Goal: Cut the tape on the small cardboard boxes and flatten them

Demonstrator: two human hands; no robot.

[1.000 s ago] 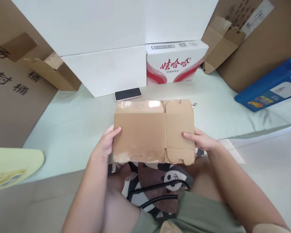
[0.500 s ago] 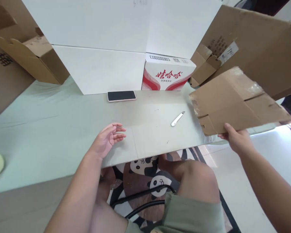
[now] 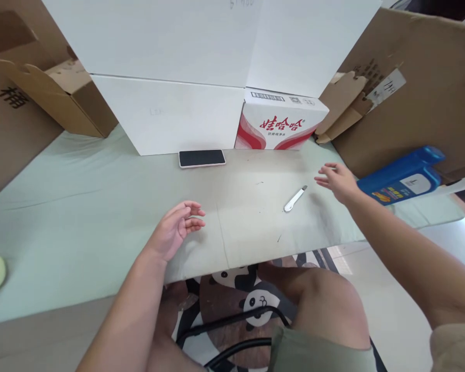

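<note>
My left hand (image 3: 177,231) rests on the pale green table cover (image 3: 81,206), fingers loosely spread and holding nothing. Over the table at the right, my right hand (image 3: 337,182) reaches out with its fingers stretched and empty. A small white utility knife (image 3: 295,199) lies on the cover just left of my right hand. A phone (image 3: 202,158) lies face up farther back, in front of the white boxes. No flattened brown carton is in either hand or anywhere in view.
Large white boxes (image 3: 170,67) and a red-and-white printed carton (image 3: 281,126) stand at the back. Brown cardboard boxes flank the left (image 3: 58,98) and right (image 3: 418,88). A blue package (image 3: 403,175) lies at the right. My knees and a panda-print rug (image 3: 251,297) are below the table edge.
The flattened brown carton, held in both hands, was swung off to the right by my right hand and is now gone. My right hand has come back empty near the knife.
</note>
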